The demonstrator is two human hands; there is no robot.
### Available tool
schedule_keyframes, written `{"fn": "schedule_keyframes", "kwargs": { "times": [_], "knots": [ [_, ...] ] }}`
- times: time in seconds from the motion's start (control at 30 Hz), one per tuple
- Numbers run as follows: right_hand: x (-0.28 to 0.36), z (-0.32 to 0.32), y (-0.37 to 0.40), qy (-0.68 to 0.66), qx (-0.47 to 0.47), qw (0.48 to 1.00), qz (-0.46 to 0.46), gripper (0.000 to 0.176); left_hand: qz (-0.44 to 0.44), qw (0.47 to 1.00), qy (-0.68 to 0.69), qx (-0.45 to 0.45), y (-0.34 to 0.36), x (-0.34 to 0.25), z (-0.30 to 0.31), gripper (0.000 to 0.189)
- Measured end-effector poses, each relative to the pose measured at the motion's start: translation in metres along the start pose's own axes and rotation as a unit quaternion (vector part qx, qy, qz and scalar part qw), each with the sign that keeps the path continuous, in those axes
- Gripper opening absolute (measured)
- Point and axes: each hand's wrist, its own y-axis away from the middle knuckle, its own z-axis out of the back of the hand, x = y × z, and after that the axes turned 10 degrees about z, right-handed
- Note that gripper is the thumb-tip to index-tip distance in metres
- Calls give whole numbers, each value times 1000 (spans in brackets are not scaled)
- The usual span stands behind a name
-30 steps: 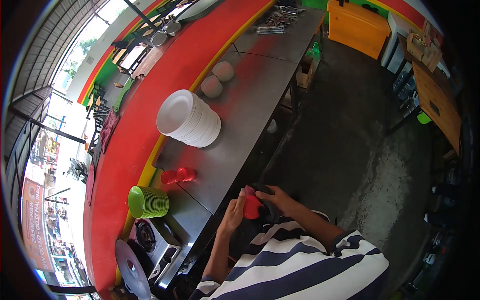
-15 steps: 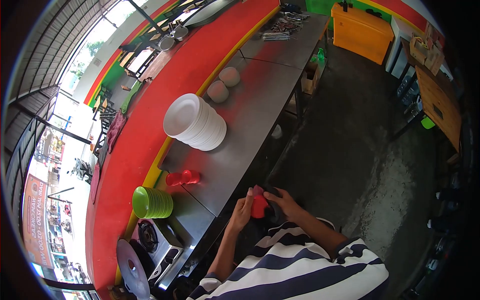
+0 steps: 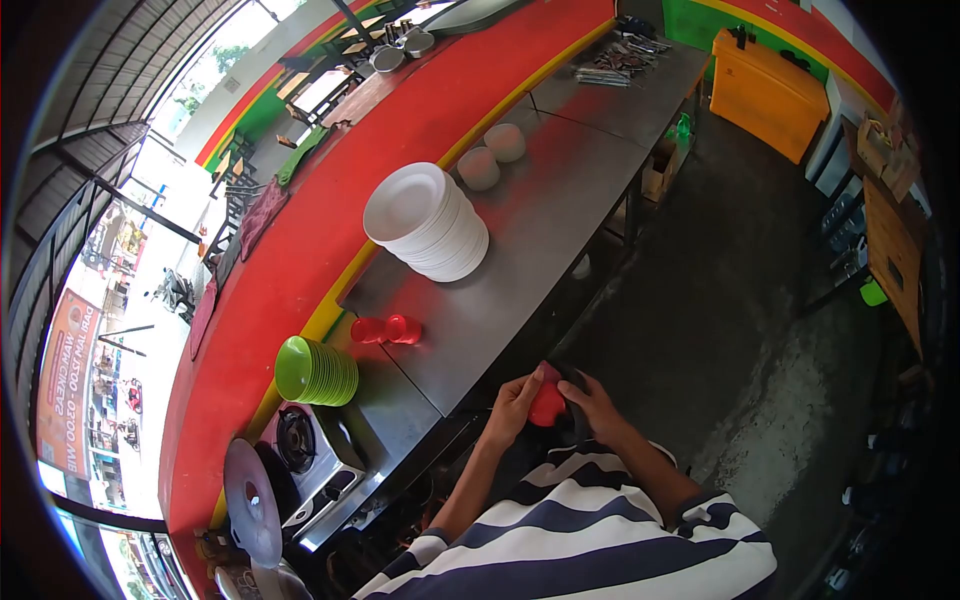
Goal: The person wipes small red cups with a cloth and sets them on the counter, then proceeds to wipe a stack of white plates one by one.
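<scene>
A red plastic cup is held in front of my striped shirt, past the front edge of the counter. My left hand closes round its left side, the thumb near the top. My right hand is closed on a dark cloth pressed against the cup's right side. On the steel counter ahead stand two more red cups. The cup's underside and some fingertips are hidden.
Stacked white plates and two pale bowl stacks stand along the counter, with cutlery at its far end. Green bowls sit near a gas stove and a round lid. A red wall borders the counter.
The view has shifted, so the counter's far items appear further right. Both hands still hold the cup and cloth close to the body, with the cup slightly turned.
</scene>
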Motion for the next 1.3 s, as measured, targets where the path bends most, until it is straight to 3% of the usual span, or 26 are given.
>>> {"fn": "schedule_keyframes", "kwargs": {
  "times": [0.1,0.13,0.2,0.3,0.4,0.5,0.57,0.7,0.77,0.8,0.9,0.97,1.03,1.13,1.23,1.3],
  "knots": [
    [-11,-4,-17,-14,-14,1000,10,38,-11,996,34,-80,-1,9,8,43],
    [-12,-8,-19,-43,-30,999,1,38,-19,990,102,-93,4,10,4,43],
    [-12,-12,-34,-63,-43,997,1,38,-46,964,236,-116,6,3,-9,42],
    [-21,-15,-42,-21,-27,999,9,38,-70,956,262,-114,4,27,-4,40],
    [-26,-26,-50,94,30,995,6,42,-17,964,224,-142,11,40,19,39],
    [-33,-29,-58,228,117,966,-27,47,35,987,126,-96,21,51,59,39],
    [-40,-33,-67,278,172,943,-66,54,26,989,103,-103,26,57,74,40],
    [-72,-41,-89,307,56,949,-44,59,12,987,66,-143,20,68,106,40],
    [-93,-28,-114,251,27,967,-36,62,0,970,104,-221,14,55,124,37],
    [-107,-20,-127,285,-2,958,-7,59,-6,958,124,-260,10,48,135,36],
    [-142,-7,-163,387,-71,913,106,51,-83,911,70,-397,-19,59,190,32],
    [-153,-12,-193,449,-86,867,198,52,-76,850,-127,-505,-36,41,224,24],
    [-174,-9,-229,508,-93,818,255,55,-79,787,-222,-570,-65,28,254,18],
    [-204,4,-289,610,-114,741,256,52,-103,710,-409,-563,-103,41,296,25],
    [-214,-3,-301,667,-166,677,263,44,-136,662,-485,-555,-128,60,318,31],
    [-210,-14,-307,682,-188,649,279,40,-69,703,-488,-513,-129,69,324,36]
  ]
}}
